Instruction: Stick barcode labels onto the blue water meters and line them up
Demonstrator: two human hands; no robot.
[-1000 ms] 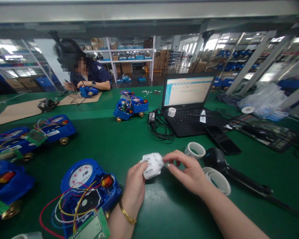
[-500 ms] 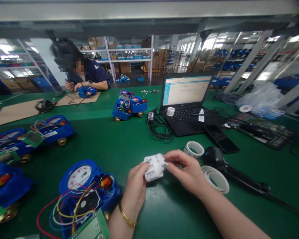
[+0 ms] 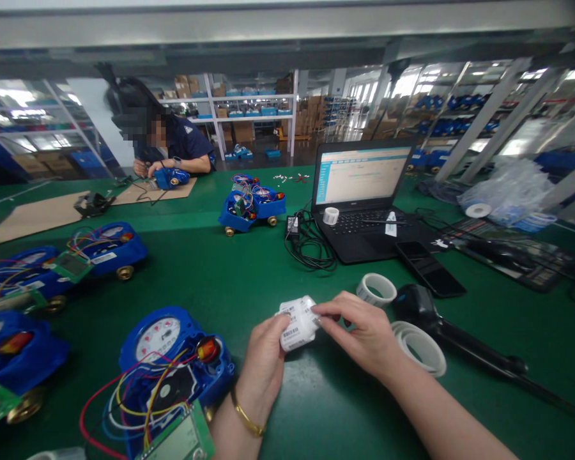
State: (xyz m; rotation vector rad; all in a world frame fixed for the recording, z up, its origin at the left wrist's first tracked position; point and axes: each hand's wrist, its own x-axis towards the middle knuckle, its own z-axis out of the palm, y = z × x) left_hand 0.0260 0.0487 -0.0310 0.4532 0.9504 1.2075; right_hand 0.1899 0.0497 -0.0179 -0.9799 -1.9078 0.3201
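Note:
A white roll of barcode labels [image 3: 297,327] is held above the green table, its printed side facing me. My left hand [image 3: 263,348] is closed on the roll's left side, thumb on top. With thumb and forefinger, my right hand [image 3: 354,326] pinches the label edge at the roll's right side; its other fingers are curled. Left of my hands lies an opened blue water meter [image 3: 172,358] with a round dial, loose coloured wires and a green circuit board [image 3: 184,437] with a small display. Beyond my right hand are a label roll [image 3: 376,289] and translucent rings [image 3: 419,348].
A black handheld scanner [image 3: 416,306], a phone [image 3: 430,268] and an open laptop [image 3: 359,191] stand on the right. More blue meters [image 3: 110,252] line the left, others [image 3: 253,207] sit mid-table. Across the table a co-worker [image 3: 182,144] handles a blue meter.
The view has shifted slightly, so everything appears a little further right. Both hands keep their hold on the label roll, which looks slightly turned.

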